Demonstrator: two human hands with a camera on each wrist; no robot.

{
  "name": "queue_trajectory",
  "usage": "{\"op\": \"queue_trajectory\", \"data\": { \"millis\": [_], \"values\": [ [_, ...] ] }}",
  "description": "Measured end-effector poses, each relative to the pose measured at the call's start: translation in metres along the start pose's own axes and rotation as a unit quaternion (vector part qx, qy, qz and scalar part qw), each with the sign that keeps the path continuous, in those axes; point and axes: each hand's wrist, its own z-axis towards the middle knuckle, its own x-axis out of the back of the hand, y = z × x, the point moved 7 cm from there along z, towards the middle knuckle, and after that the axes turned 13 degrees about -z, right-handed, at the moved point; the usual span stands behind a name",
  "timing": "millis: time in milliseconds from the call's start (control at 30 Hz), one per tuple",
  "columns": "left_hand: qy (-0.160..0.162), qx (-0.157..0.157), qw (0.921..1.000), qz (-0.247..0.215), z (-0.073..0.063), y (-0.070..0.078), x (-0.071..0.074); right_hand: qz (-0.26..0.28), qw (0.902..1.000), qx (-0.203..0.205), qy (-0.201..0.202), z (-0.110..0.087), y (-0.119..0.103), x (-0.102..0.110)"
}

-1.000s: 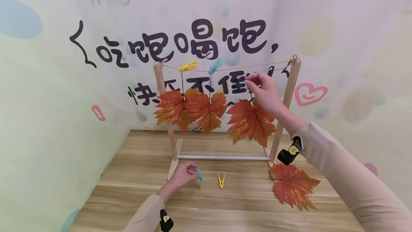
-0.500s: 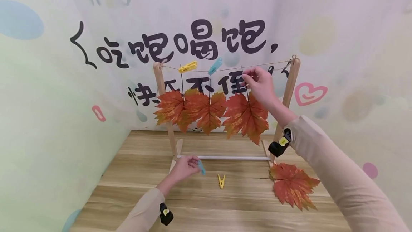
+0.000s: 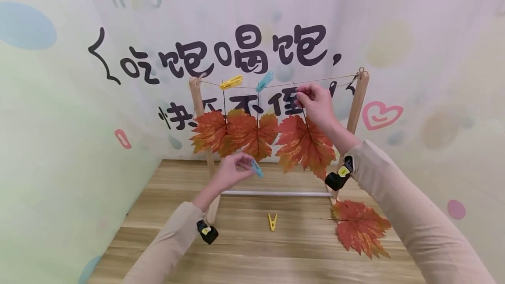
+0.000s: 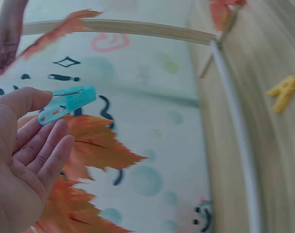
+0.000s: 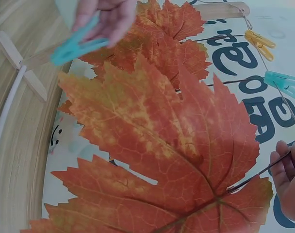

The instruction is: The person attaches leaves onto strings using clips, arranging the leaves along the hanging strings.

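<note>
My right hand [image 3: 317, 103] pinches the dark stem of a red-orange maple leaf [image 3: 305, 143], its stem tip up at the string [image 3: 284, 85]. Between thumb and fingers of my left hand [image 3: 234, 171] is a light blue clothespin [image 4: 70, 103], held in front of the rack, below the hanging leaves. Two more leaves hang from the string: the left leaf [image 3: 213, 130] by a yellow clothespin [image 3: 231, 82], the other leaf [image 3: 256, 133] by a blue clothespin [image 3: 264, 82].
The string runs between two wooden posts [image 3: 357, 104], joined low down by a white rod [image 3: 276, 193]. On the wooden table [image 3: 236, 253] lie a yellow clothespin [image 3: 272, 222] and another maple leaf [image 3: 360, 227] at the right. A printed wall stands behind.
My left hand has risen from near the table with the blue clothespin. My right hand has shifted left and slightly up, bringing the leaf's stem to the string.
</note>
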Motion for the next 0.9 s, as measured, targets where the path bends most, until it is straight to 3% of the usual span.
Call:
{"op": "queue_trajectory", "data": {
  "millis": [100,400,533,700,900],
  "values": [
    [0.007,-0.015,0.9999,0.000,0.014,0.015,0.006,0.012,0.9998,0.001,0.014,0.002,0.001,0.002],
    [0.003,-0.082,0.9966,0.010,0.045,0.089,0.015,0.022,0.9989,-0.013,0.039,0.003,0.003,0.004],
    [0.004,-0.110,0.9938,0.017,0.058,0.113,0.016,0.025,0.9988,-0.012,0.041,0.002,0.004,0.004],
    [0.033,-0.143,0.9891,0.017,0.073,0.139,0.021,0.040,0.9982,-0.017,0.042,0.001,0.007,0.004],
    [0.071,-0.155,0.9853,0.007,0.088,0.164,0.028,0.041,0.9981,-0.032,0.032,0.000,0.009,0.003]
  ]
}}
